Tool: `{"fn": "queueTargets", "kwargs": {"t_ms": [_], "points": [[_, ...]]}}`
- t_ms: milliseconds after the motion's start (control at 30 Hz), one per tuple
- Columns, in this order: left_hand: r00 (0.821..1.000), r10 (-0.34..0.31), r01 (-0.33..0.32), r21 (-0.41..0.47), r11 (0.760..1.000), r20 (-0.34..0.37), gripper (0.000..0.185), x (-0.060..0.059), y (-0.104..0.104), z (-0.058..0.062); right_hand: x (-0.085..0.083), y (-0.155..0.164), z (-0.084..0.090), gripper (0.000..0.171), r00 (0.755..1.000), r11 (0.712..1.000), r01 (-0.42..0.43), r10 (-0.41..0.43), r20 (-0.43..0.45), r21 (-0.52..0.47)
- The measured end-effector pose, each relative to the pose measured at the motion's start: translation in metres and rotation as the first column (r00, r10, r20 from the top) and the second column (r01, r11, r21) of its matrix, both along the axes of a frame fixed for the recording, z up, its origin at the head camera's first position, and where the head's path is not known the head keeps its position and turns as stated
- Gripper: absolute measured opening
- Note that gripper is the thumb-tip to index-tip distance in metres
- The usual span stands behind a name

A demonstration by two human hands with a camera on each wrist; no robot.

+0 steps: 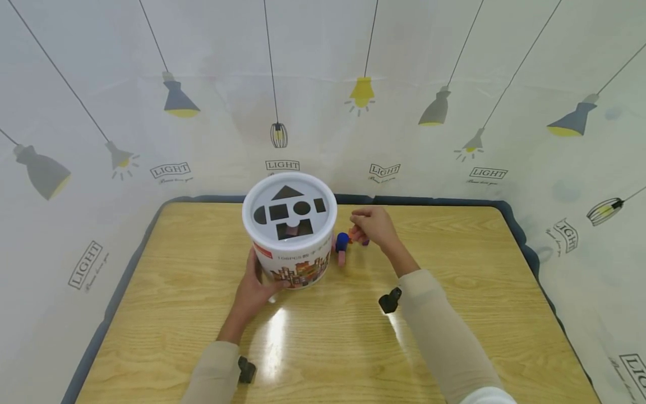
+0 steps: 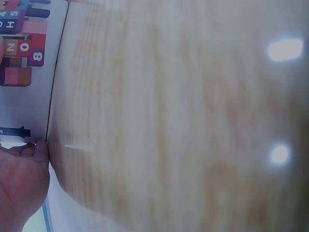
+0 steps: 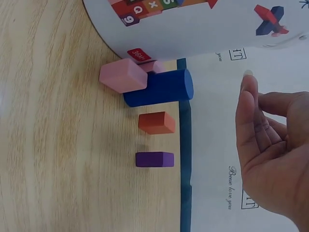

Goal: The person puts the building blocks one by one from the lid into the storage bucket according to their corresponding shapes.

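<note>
Wooden blocks sit just beside the white bucket (image 1: 290, 235) on the tabletop (image 1: 454, 314): pink block (image 3: 123, 75), blue cylinder (image 3: 159, 88), orange block (image 3: 157, 123), purple block (image 3: 154, 159). I judge them light, stiff, smooth; pinch across flat sides, cylinder across its ends. My right hand (image 3: 270, 154) hovers over them, fingers (image 3: 248, 116) relaxed, holding nothing. Left hand (image 1: 254, 289) grips the bucket wall w/ curled fingers.
</note>
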State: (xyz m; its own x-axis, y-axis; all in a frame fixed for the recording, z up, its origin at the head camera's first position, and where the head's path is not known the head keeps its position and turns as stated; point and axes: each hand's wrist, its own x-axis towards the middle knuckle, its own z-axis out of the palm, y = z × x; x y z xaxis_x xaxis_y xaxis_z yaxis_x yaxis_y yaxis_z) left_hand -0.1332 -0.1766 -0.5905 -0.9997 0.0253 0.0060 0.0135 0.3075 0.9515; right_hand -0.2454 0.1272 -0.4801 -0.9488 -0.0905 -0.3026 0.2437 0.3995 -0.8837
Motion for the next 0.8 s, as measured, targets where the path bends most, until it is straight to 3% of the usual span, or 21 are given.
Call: {"fn": "queueTargets", "kwargs": {"t_ms": [800], "points": [[1.000,0.009,-0.009,-0.008,1.000,0.001,0.124,0.003,0.001,0.003,-0.001,0.029,-0.040,0.041,0.995,0.997,0.053,-0.049,0.082,-0.049]]}}
